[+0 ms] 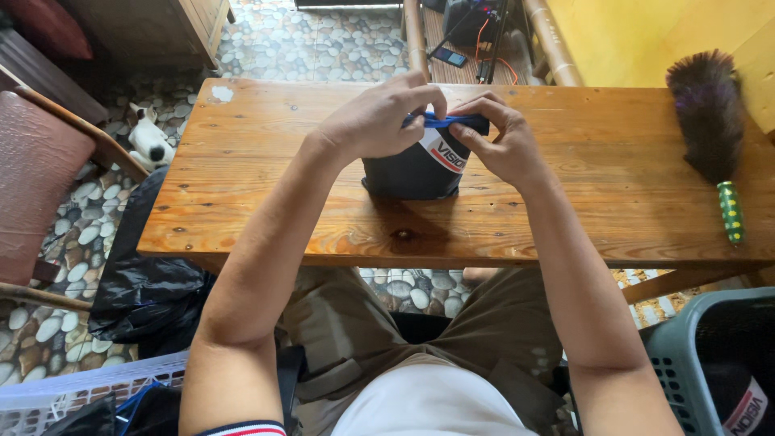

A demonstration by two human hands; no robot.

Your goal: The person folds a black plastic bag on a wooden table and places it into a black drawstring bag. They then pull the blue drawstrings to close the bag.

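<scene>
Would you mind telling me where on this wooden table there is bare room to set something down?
The table is bare left of the dark folded garment, out to its left edge. Bare board also lies between the garment and the feather duster, and along the near edge. The middle is crowded: left hand and right hand both grip the garment.

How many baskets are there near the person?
2. A white basket sits at the bottom left by the person's left arm, and a grey-green basket sits at the bottom right by the right arm. Both are cut off by the picture's edge, so more may be hidden.
</scene>
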